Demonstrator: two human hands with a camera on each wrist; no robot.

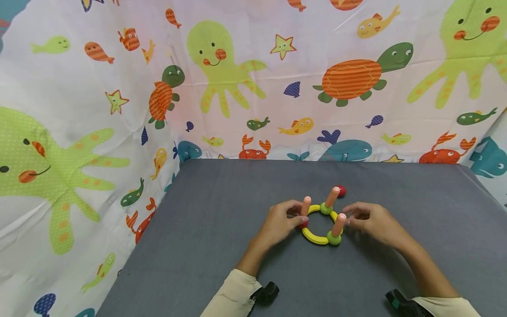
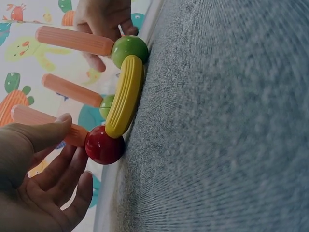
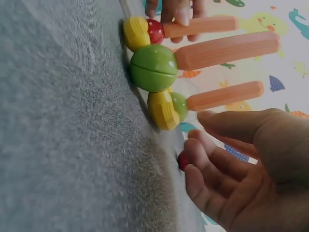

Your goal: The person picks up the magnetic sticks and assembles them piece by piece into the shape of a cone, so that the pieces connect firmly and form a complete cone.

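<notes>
A ring of yellow curved pieces joined by balls lies flat on the table. A green ball at the back, another green ball at the front and a red ball at the left each carry an upright orange rod. My left hand pinches the left orange rod just above the red ball, between thumb and fingers. My right hand hovers beside the ring's right side, its fingers loosely bent. Nothing shows between its thumb and fingers in the right wrist view.
A loose red ball sits behind the ring, near the back rod. The grey table spreads out around it. A white cloth printed with sea animals hangs behind the table and along its left side.
</notes>
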